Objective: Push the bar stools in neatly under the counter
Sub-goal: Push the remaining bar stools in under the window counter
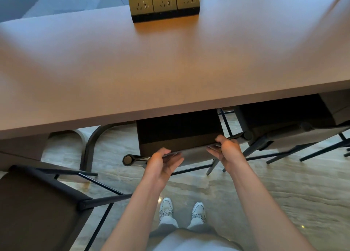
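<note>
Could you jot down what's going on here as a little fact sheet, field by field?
place: wooden counter over a marble floor
middle stool: seat partly under the counter
left hand: gripping the middle stool's back edge
right hand: gripping the same edge
left stool: well out from the counter
right stool: partly tucked under
on counter: socket block

No words, brands or numbers can be read anywhere. The brass-coloured block of three socket panels (163, 1) on the brown wooden counter (132, 65) shows only plug holes.
</note>
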`<state>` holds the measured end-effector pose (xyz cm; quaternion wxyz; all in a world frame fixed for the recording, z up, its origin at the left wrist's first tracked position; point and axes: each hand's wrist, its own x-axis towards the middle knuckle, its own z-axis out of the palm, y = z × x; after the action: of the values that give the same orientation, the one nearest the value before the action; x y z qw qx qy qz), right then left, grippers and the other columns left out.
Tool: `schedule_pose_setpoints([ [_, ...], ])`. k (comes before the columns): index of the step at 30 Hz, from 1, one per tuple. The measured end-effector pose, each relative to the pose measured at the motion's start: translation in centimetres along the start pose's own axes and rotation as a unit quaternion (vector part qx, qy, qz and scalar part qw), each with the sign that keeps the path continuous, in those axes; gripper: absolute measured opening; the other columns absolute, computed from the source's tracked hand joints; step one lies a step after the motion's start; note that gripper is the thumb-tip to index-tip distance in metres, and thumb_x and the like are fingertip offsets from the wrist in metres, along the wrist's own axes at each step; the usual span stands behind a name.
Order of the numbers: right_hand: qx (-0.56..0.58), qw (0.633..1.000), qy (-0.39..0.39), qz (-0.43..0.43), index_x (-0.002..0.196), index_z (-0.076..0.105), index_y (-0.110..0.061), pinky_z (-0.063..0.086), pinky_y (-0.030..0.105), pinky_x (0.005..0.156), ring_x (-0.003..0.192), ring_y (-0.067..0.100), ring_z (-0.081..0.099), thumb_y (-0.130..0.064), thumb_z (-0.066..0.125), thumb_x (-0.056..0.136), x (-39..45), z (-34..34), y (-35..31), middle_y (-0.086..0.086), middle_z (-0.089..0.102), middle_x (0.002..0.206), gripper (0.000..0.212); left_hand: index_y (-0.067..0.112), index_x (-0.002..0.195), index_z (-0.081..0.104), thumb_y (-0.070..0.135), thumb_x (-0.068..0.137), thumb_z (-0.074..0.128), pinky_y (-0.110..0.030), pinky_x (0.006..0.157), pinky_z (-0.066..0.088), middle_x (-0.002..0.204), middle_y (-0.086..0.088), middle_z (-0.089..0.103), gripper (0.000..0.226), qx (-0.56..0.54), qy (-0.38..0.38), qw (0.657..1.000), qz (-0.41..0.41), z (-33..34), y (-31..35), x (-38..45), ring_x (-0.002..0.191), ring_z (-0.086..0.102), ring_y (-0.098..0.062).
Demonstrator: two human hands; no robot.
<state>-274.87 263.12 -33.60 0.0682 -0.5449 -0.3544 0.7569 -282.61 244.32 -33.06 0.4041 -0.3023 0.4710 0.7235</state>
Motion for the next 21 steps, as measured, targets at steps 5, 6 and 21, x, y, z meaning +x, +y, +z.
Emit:
schedule_pose_setpoints([
  [5,-0.008,1.0,-0.015,0.017,0.141,0.047,-0.01,0.053,0.049,0.101,0.108,0.028,0.064,-0.023,0.059,0.099,-1.0,-0.1,0.4,0.015,0.058,0.134,0.046,0.007,0.105,0.058,0.013,0.098,0.06,-0.049,0.086,0.059,0.118,-0.026,0.065,0.009,0.009,0.013,1.0,0.019,-0.8,-0.6,-0.5,0.109,0.069,-0.04],
  [6,-0.01,1.0,-0.019,0.018,0.14,0.049,-0.01,0.053,0.049,0.101,0.11,0.028,0.063,-0.025,0.058,0.1,-1.3,-0.1,0.5,0.015,0.059,0.134,0.044,0.008,0.106,0.058,0.015,0.098,0.061,-0.049,0.087,0.058,0.117,-0.025,0.065,0.011,0.002,0.02,0.999,0.026,-0.9,-0.8,-0.7,0.11,0.069,-0.039],
  [21,0.014,0.997,-0.057,-0.056,0.136,0.047,-0.013,0.052,0.044,0.102,0.121,0.025,0.057,-0.026,0.052,0.103,-6.4,2.3,2.7,0.002,0.054,0.121,0.036,0.01,0.122,0.06,0.035,0.104,0.048,-0.051,0.097,0.055,0.122,-0.017,0.068,0.033,-0.04,0.05,0.986,0.154,-3.6,-1.1,-6.1,0.115,0.066,-0.032],
])
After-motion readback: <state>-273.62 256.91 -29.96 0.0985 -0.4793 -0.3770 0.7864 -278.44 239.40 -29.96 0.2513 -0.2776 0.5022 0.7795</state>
